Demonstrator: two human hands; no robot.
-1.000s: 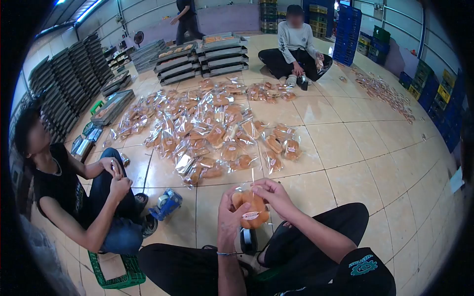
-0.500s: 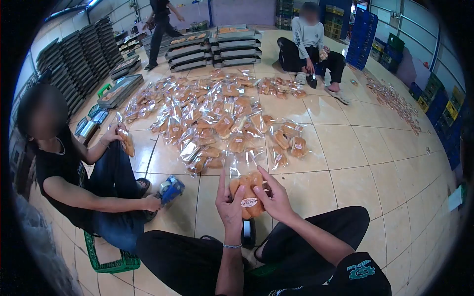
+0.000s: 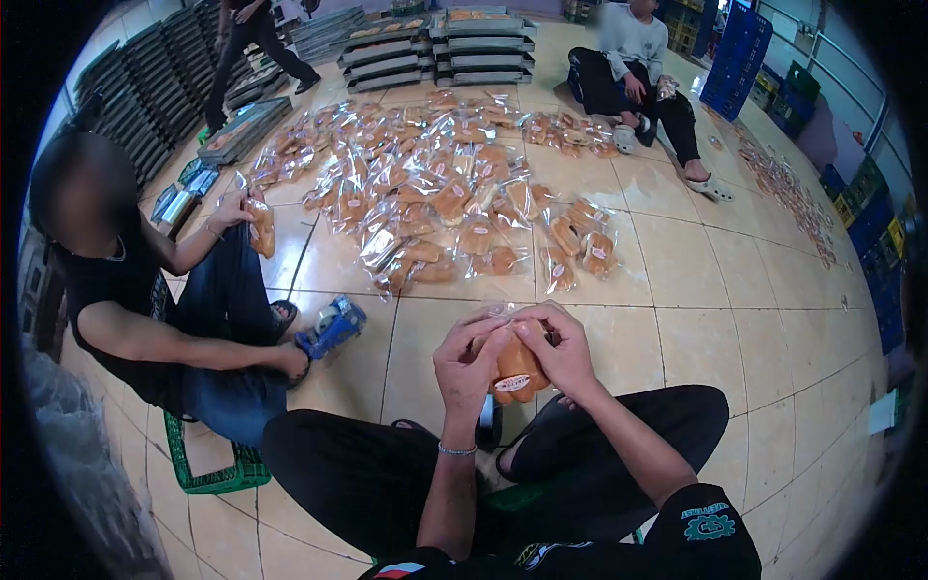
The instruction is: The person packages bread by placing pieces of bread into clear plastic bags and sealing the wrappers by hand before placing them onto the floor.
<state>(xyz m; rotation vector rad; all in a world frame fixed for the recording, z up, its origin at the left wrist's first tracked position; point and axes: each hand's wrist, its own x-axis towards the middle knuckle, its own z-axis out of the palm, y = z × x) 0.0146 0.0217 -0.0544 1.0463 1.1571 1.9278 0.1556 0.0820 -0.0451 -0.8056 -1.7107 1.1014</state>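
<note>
Between my hands is a bagged bread (image 3: 520, 372), brown and lobed, with a white and red oval label low on its front. My left hand (image 3: 469, 365) grips its left side and the gathered top of the clear bag. My right hand (image 3: 558, 350) closes on the top and right side, its thumb near my left thumb. Below, partly hidden by my left wrist, a dark tape dispenser (image 3: 489, 425) stands on the floor between my legs. Beyond my hands lies a wide pile of bagged breads (image 3: 449, 198) on the tiles.
At left a seated co-worker (image 3: 116, 280) holds a bagged bread (image 3: 261, 227) and touches a blue tape dispenser (image 3: 332, 326). A green crate (image 3: 217, 480) is beside them. Stacked trays (image 3: 483, 48) stand behind the pile. Another person (image 3: 638, 58) sits at the back right, near blue crates (image 3: 737, 60).
My hands have moved together at the top of the bag and bunched it. The co-worker at left has reached to the blue dispenser. A walking person has moved left, and the view has tilted down.
</note>
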